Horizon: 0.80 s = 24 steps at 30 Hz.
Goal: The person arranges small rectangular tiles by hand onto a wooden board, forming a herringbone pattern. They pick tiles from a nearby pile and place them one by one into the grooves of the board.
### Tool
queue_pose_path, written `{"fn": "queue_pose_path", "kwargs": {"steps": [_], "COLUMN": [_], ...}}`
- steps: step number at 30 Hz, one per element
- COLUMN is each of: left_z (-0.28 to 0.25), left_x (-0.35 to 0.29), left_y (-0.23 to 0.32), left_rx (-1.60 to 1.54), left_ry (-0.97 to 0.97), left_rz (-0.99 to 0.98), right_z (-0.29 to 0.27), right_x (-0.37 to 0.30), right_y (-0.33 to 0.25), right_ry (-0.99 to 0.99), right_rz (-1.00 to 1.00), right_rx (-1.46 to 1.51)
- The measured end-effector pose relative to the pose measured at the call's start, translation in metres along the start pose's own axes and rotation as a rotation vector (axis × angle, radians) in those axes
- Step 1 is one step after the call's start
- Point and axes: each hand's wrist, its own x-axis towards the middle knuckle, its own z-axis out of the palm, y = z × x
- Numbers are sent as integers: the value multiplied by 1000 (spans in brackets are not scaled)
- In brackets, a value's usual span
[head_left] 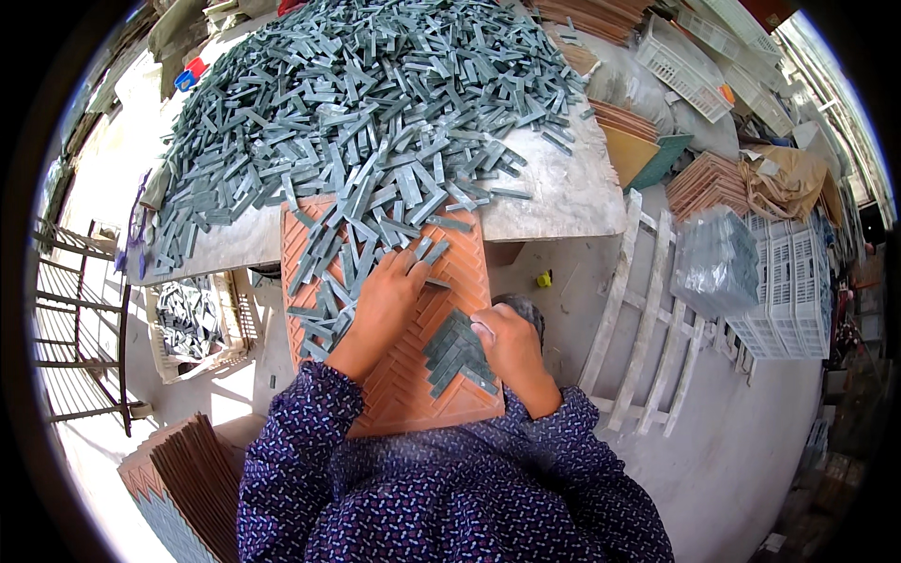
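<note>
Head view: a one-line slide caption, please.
Left hand among loose grey-green strips, right hand at the edge of a herringbone patch on an orange grooved tray.

Here's the pale table [572, 202], mostly buried under a heap of grey-green strips [375, 103], and a grooved orange board [385, 399] laps its near edge. Down on the floor [732, 422]: a strip-filled crate [235, 324] below the table's left, a slatted white frame [641, 324] off its right.
</note>
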Motion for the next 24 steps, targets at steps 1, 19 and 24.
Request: {"fn": "queue_pose_path", "kwargs": {"steps": [1,19,24], "left_z": [-3,27,34], "left_x": [2,-68,-60], "left_y": [2,42,45], "left_rx": [-18,-197,-153], "left_ry": [27,77,73], "left_rz": [7,-247,-242], "right_z": [-4,9,-13], "right_x": [4,100,30], "right_y": [-1,16,9], "right_ry": [16,42,-54], "right_rz": [14,-127,26], "right_rx": [14,-86,58]}}
